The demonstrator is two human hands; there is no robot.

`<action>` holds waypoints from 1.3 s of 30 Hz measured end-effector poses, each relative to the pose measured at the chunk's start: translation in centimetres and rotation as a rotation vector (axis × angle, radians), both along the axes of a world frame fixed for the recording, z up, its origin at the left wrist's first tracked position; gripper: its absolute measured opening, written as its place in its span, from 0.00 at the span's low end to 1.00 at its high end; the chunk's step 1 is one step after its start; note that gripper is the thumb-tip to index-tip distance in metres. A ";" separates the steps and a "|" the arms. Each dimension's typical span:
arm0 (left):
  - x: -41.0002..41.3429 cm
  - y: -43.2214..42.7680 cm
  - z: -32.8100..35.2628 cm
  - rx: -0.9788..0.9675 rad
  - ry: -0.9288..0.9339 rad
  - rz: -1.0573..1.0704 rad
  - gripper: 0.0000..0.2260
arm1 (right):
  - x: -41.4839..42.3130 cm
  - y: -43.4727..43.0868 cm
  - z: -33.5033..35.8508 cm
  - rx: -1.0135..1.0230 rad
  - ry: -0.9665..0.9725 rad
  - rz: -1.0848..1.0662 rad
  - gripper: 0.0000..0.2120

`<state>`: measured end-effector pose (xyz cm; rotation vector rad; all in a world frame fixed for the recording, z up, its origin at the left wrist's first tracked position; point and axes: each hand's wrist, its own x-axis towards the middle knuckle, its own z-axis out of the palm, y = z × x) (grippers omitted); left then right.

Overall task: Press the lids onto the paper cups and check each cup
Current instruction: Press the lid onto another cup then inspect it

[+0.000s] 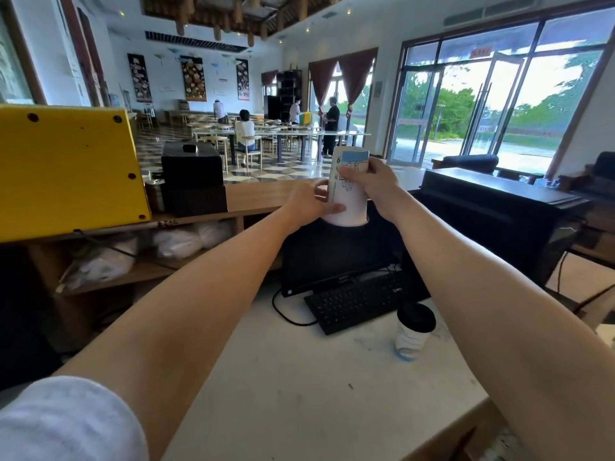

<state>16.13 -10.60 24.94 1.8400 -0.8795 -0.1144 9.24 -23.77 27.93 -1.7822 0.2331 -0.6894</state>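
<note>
I hold white paper cups with blue print at arm's length, above the monitor. They look like a short nested stack with the wide end down, though I cannot tell for certain. My left hand grips the lower part from the left. My right hand pinches the upper part, just under the blue band. A second paper cup stands upright on the white counter at the right, with a black lid on it.
A black monitor and keyboard sit on the counter below my hands. A yellow machine is at the left, a black box behind it, and a black cabinet at the right. People stand far off in the hall.
</note>
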 end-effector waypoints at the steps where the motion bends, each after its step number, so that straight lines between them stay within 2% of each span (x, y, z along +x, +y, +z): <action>1: -0.1 0.3 -0.4 -0.034 0.037 -0.016 0.33 | -0.3 -0.1 0.2 0.014 -0.006 0.014 0.23; 3: -0.4 0.8 -1.6 -0.104 0.204 -0.093 0.39 | -0.9 -0.2 0.6 0.079 -0.027 0.062 0.21; 5: -1.1 1.1 -3.4 -0.207 0.494 -0.196 0.42 | -1.3 -0.1 0.7 0.166 -0.040 0.137 0.20; 7: -2.0 1.0 -4.9 -0.426 0.758 -0.276 0.35 | -1.6 0.4 0.1 0.245 -0.058 0.216 0.18; 9: -3.2 0.9 -5.7 -0.601 0.876 -0.302 0.22 | -2.0 0.9 -0.9 0.303 -0.061 0.275 0.19; 11: -3.8 1.3 -6.1 -0.625 0.881 -0.268 0.17 | -2.6 0.7 -1.9 0.325 -0.043 0.326 0.19; 13: -3.8 2.3 -6.0 -0.597 0.847 -0.210 0.20 | -3.2 -0.1 -2.0 0.295 0.002 0.353 0.22; 15: -3.4 3.6 -5.2 -0.545 0.751 -0.131 0.21 | -3.8 -0.8 -1.5 0.193 0.094 0.342 0.26; 19: -3.0 5.9 -2.4 -0.371 0.505 -0.070 0.14 | -4.5 -1.6 -0.2 -0.027 0.277 0.415 0.23; 21: -2.8 6.8 -0.6 -0.300 0.400 -0.040 0.18 | -4.9 -1.8 0.0 -0.050 0.293 0.467 0.24; 24: -2.4 7.7 1.5 -0.215 0.228 0.063 0.34 | -5.1 -1.0 -1.5 0.008 0.271 0.480 0.19; 28: -2.5 7.6 2.9 -0.137 -0.070 0.199 0.38 | -4.8 0.5 -4.9 0.111 0.127 0.407 0.23; 30: -2.7 7.3 2.6 -0.213 -0.004 0.220 0.43 | -4.8 1.2 -5.7 0.196 0.018 0.383 0.24; 32: -3.2 7.0 2.0 -0.394 0.280 0.131 0.49 | -4.8 2.1 -6.1 0.289 -0.073 0.358 0.23; 33: -3.2 6.7 1.6 -0.484 0.445 0.050 0.44 | -4.7 2.6 -6.3 0.320 -0.100 0.344 0.23; 34: -3.3 6.4 1.3 -0.557 0.574 -0.015 0.33 | -4.6 3.0 -6.6 0.350 -0.114 0.341 0.23; 35: -3.5 6.1 1.2 -0.595 0.662 -0.058 0.21 | -4.5 3.2 -6.9 0.365 -0.112 0.341 0.22; 36: -3.7 5.9 1.3 -0.594 0.696 -0.078 0.13 | -4.4 3.4 -7.1 0.366 -0.096 0.349 0.23; 37: -3.8 5.8 1.5 -0.586 0.686 -0.083 0.10 | -4.3 3.3 -7.3 0.326 -0.064 0.352 0.24; 39: -3.5 5.8 1.9 -0.529 0.583 -0.068 0.13 | -4.2 3.1 -7.3 0.135 0.035 0.326 0.26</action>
